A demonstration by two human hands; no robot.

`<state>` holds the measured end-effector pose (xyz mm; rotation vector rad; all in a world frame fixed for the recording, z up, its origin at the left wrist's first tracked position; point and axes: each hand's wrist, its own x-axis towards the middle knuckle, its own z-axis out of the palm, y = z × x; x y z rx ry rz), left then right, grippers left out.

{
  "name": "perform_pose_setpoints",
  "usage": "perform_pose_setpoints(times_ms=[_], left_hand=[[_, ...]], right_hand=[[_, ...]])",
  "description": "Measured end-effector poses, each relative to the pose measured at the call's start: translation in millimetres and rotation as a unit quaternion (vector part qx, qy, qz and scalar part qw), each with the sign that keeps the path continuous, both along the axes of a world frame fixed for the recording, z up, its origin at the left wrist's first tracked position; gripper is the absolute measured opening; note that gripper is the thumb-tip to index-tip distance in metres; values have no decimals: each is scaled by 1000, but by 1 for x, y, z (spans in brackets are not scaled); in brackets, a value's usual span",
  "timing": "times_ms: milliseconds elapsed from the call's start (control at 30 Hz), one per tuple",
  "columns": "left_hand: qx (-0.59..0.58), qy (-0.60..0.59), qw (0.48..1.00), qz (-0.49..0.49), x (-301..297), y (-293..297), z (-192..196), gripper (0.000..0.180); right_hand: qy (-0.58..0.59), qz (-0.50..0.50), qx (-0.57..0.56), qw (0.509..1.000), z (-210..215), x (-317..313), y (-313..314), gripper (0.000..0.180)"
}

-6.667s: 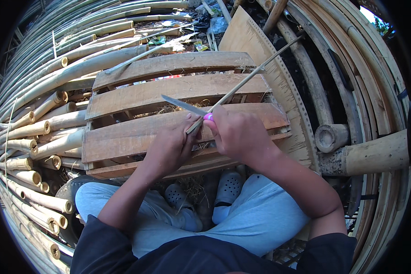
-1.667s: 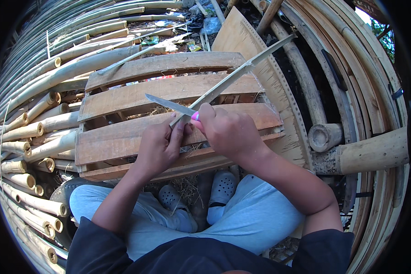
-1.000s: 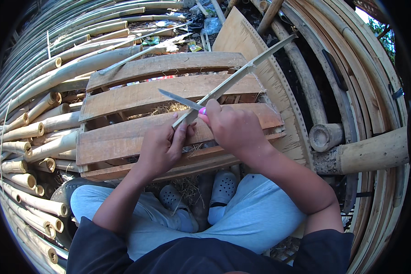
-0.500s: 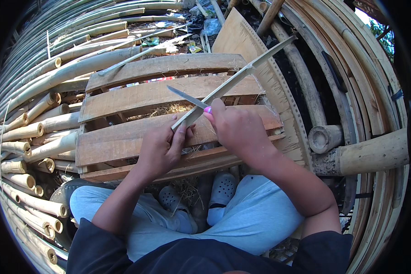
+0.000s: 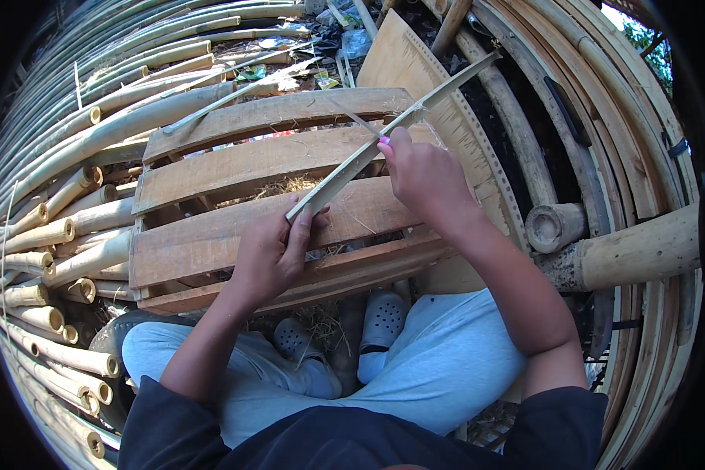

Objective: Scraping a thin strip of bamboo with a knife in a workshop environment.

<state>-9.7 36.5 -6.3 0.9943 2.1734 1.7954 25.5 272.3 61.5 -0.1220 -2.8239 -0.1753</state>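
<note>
From the head view I saw the left hand [image 5: 270, 254] closed around the near, lower end of a long bamboo strip [image 5: 384, 137], fingers wrapped under it and thumb on top. The strip's long axis ran diagonally, rising from that hand away and to the right, over the wooden pallet [image 5: 211, 176] and on toward the curved bamboo slats beyond. The right hand [image 5: 423, 176] sat farther up the strip, about midway, clenched on the handle of a knife; only a thin grey blade [image 5: 355, 117] showed, slanting up and left from the fist and lying against the strip's edge. So the strip lay under both hands, the left one nearer the body and the right one nearer the far tip. The free length ahead of the right hand pointed up and right. Round bamboo poles [image 5: 62, 235] were stacked to the left.
</note>
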Motion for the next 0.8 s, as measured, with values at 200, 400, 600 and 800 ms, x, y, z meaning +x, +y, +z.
perform_pose_setpoints(times_ms=[200,400,600,800], left_hand=[[-54,63,996,11,0,-4,7,22],[-76,147,986,17,1,-5,15,24],[-76,296,952,-12,2,-5,18,35],[-102,340,935,-11,0,-6,15,34]], right_hand=[[-51,121,-262,956,8,20,-25,34],[-90,91,-436,891,7,15,-2,50],[-60,-66,-448,890,7,13,-9,71],[-47,-51,-439,896,-3,12,-8,67]])
